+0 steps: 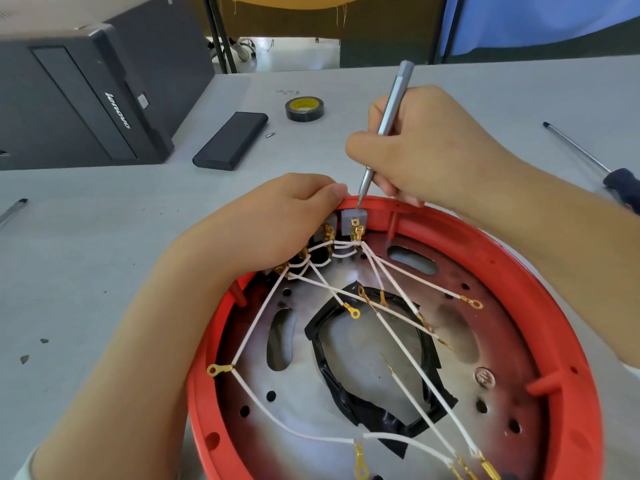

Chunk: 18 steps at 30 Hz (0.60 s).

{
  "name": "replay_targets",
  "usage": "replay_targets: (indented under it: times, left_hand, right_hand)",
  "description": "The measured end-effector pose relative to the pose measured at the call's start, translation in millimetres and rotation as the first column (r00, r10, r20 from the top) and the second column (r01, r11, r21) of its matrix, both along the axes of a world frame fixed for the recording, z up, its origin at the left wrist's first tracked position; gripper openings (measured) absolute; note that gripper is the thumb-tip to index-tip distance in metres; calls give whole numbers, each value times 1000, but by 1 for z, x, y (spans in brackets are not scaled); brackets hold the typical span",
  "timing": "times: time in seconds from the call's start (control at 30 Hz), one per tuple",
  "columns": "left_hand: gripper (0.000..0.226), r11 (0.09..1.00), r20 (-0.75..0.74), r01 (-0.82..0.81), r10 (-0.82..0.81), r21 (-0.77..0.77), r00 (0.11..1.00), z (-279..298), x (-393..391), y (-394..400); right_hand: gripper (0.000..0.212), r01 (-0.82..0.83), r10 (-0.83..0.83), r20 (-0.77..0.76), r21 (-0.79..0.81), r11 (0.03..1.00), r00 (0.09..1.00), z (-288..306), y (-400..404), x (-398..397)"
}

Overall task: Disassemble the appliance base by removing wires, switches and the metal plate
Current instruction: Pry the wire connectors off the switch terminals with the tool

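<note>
The red appliance base [540,282] is lying on the grey table [86,271], with the metal plate [460,341] inside it. A thin grey screwdriver [389,119] is gripped by the right hand [426,147]; its tip is placed at the grey switch [353,218] on the far rim. The rim beside the switch is grasped by the left hand [273,220]. White wires [408,351] are spread over the plate.

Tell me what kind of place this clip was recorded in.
Probably an office or classroom used as a repair bench, not a proper workshop: a plain grey table with a Lenovo computer case lying on it, a roll of black tape, a spare screwdriver, and chair legs beyond.
</note>
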<state>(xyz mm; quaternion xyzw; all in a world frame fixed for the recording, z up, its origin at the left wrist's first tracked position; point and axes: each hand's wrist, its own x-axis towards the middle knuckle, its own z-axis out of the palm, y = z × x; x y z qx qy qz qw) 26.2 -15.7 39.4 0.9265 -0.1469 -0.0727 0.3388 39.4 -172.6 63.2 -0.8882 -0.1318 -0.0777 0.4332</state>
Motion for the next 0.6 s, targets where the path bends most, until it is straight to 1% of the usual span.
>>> replay_targets:
  times: [0.13, 0.17, 0.23, 0.3, 0.43, 0.6]
  left_hand:
    - [42, 1000, -10, 0, 0, -30, 1000, -2, 2, 1]
    - [42, 999, -25, -3, 2, -46, 1000, -2, 2, 2]
    - [43, 997, -63, -6, 1, -75, 998, -2, 3, 3]
    - [39, 995, -102, -12, 1, -99, 995, -2, 3, 3]
    - [32, 981, -197, 18, -56, -191, 979, 0, 3, 4]
    - [28, 945, -263, 77, -166, -317, 950, 1, -1, 4]
  right_hand:
    - [31, -54, 54, 4, 62, 997, 999, -5, 7, -5]
    - [35, -80, 81, -9, 98, 992, 997, -6, 7, -6]
    - [43, -112, 124, -44, 219, 969, 991, -1, 6, -9]
    - [43, -129, 148, -51, 267, 955, 988, 5, 4, -9]
    - [34, -153, 167, -37, 247, 957, 985, 6, 5, -8]
    - [34, -172, 172, 14, 167, 971, 985, -5, 9, -9]
